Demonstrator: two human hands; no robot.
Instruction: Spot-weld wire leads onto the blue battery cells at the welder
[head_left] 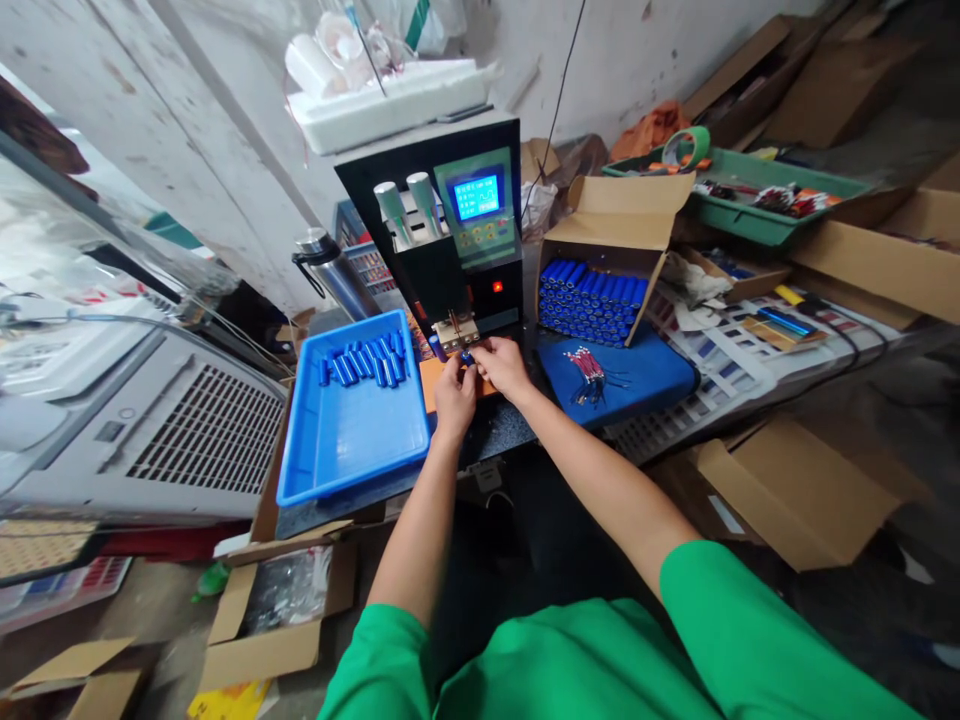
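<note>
My left hand (455, 396) is closed, its fingertips pinching a blue battery cell (467, 357) just in front of the spot welder (427, 270). Most of the cell is hidden by the fingers. Close beside it my right hand (505, 366) is also closed, thumb and forefinger pressed together at the cell's right end. Whatever those fingers hold is too small to make out. Both hands are right below the welder's electrode tips (453, 322). Another dark blue cell (437, 347) stands upright left of the electrodes. Under the hands lies an orange board (430, 376).
A blue tray (349, 450) with several blue cells stands on the left. To the right, a cardboard box (622, 215) is stacked with cells, and red and black wires (589, 375) lie on a blue surface (660, 380). Behind the tray stands a steel flask (341, 275).
</note>
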